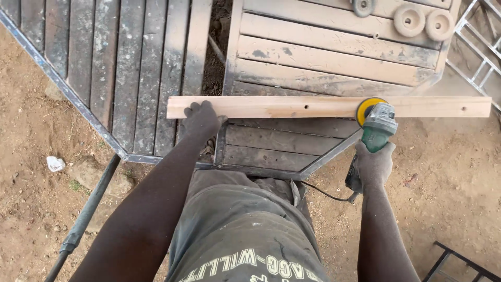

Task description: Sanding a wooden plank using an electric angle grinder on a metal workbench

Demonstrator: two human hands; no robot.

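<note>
Plank (292,106) lies left-right; left hand (202,119) presses; right hand (373,164) grips grinder (378,125).

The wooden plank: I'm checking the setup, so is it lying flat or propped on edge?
Lying flat. The wooden plank rests broad face up across the slatted tables, the left hand pressing it down.

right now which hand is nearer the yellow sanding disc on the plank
Right. The right hand grips the green grinder just below the yellow disc; the left hand presses the wooden plank far along it.
</note>
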